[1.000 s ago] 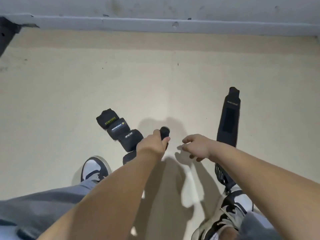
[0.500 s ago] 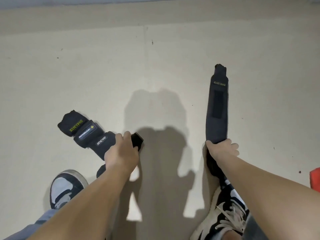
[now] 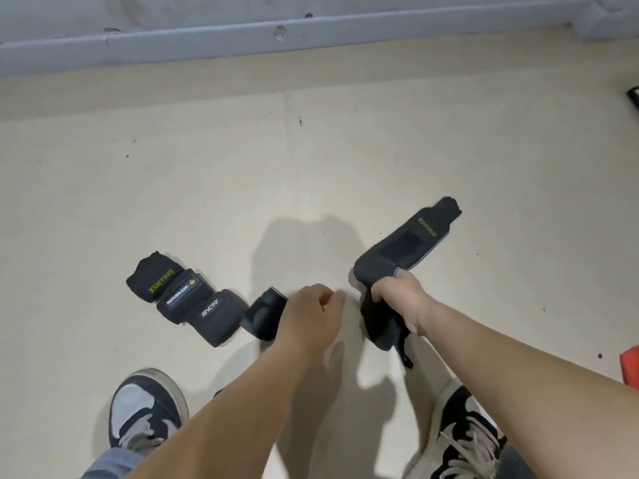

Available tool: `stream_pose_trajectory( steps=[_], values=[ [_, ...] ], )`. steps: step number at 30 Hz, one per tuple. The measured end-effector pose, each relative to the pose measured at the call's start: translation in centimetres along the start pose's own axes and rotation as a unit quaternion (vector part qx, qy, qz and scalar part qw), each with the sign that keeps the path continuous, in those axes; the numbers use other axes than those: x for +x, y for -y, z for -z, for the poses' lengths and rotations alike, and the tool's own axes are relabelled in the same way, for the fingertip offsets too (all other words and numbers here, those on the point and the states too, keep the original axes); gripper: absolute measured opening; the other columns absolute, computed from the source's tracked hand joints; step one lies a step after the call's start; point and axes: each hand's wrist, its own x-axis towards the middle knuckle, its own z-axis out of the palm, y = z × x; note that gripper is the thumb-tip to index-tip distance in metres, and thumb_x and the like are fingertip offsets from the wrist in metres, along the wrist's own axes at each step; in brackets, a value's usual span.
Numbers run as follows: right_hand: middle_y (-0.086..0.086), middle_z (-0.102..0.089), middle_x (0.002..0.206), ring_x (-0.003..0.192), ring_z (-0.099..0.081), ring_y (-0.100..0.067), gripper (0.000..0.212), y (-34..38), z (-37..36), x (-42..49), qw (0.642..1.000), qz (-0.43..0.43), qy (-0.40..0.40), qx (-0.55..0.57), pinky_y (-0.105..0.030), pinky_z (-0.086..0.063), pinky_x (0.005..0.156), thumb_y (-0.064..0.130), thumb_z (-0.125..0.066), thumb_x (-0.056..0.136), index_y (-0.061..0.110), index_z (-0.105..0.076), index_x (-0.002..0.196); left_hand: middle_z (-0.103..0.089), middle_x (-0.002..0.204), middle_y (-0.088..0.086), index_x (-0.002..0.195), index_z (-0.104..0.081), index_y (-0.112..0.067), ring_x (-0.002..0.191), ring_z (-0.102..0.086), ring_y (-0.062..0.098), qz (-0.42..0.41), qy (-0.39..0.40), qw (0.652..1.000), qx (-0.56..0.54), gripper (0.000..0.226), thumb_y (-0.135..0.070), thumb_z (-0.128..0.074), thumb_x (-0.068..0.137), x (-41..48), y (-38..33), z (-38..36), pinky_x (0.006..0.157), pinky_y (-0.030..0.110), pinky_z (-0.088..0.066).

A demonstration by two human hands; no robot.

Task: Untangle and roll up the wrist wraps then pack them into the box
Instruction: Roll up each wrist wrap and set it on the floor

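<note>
Right hand [image 3: 397,299] grips loose wrap [image 3: 404,243]; left hand [image 3: 311,311] relaxed beside rolled wraps [image 3: 207,305]; floor [image 3: 311,167] reaches wall [image 3: 311,8] ahead

Open floor [image 3: 242,174] across mid frame up to wall ledge [image 3: 276,32] at top. Rolled wraps [image 3: 193,299] block centre-left; flat wrap [image 3: 408,247] slants centre-right. Narrow gap btwn left hand [image 3: 311,312] & right hand [image 3: 401,299]. Left shoe [image 3: 145,409] & right shoe [image 3: 463,430] crowd bottom; red object [image 3: 630,368] at right edge.
</note>
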Motion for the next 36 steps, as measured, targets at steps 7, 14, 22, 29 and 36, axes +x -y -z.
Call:
stream_pose_trajectory(
  steps=[7, 14, 22, 29, 36],
  values=[
    [-0.004, -0.045, 0.073, 0.065, -0.043, -0.024, 0.038, 10.7, 1.0, -9.5, 0.96, 0.141, 0.135, -0.2, -0.028, -0.029, 0.056, 0.012, -0.063, 0.04, 0.018, -0.046, 0.074, -0.074, 0.12, 0.02, 0.124, -0.07, -0.001, 0.108, -0.072, 0.037, 0.203, 0.18, 0.758, -0.593, 0.099, -0.085, -0.027, 0.096, -1.3, -5.3, 6.1, 0.102, 0.048, -0.052],
    [-0.004, -0.051, 0.079, 0.068, -0.049, -0.022, 0.034, 15.1, 1.4, -22.8, 0.873, 0.235, 0.231, -0.359, -0.027, -0.037, 0.06, 0.015, -0.062, 0.051, 0.021, -0.05, 0.082, -0.077, 0.097, 0.021, 0.095, -0.076, 0.002, 0.083, -0.073, 0.033, 0.132, 0.113, 0.72, -0.672, 0.09, -0.082, -0.043, 0.092, -8.2, -11.3, 16.4, 0.086, 0.041, -0.052],
    [0.016, -0.067, 0.095, 0.091, -0.065, -0.007, 0.066, 15.8, 4.7, -29.6, 0.809, 0.223, 0.307, -0.448, -0.029, -0.053, 0.085, 0.077, -0.07, 0.067, 0.025, -0.068, 0.108, -0.075, 0.121, 0.021, 0.123, -0.068, 0.007, 0.103, -0.077, 0.03, 0.002, 0.107, 0.836, -0.538, 0.039, -0.019, -0.042, 0.11, -15.1, -15.5, 24.5, 0.095, 0.045, -0.056],
    [-0.012, -0.068, 0.102, 0.09, -0.061, -0.03, 0.061, 19.6, 3.8, -32.6, 0.903, 0.235, 0.345, 0.102, -0.032, -0.052, 0.091, 0.062, -0.057, 0.099, 0.012, -0.072, 0.129, -0.077, 0.115, 0.02, 0.122, -0.071, -0.009, 0.106, -0.075, 0.036, -0.154, 0.129, 0.924, -0.325, 0.021, -0.01, -0.057, 0.105, -20.9, -18.5, 24.3, 0.096, 0.046, -0.058],
    [-0.017, -0.069, 0.136, 0.129, -0.063, -0.042, 0.032, 20.5, 2.3, -30.9, 0.874, 0.342, 0.277, 0.205, -0.058, -0.047, 0.113, 0.008, -0.049, 0.108, 0.01, -0.06, 0.138, -0.078, 0.114, 0.017, 0.118, -0.073, -0.006, 0.102, -0.076, 0.03, -0.135, 0.166, 0.937, -0.276, 0.028, -0.014, -0.076, 0.092, -20.0, -16.3, 23.9, 0.091, 0.041, -0.06]
  ],
)
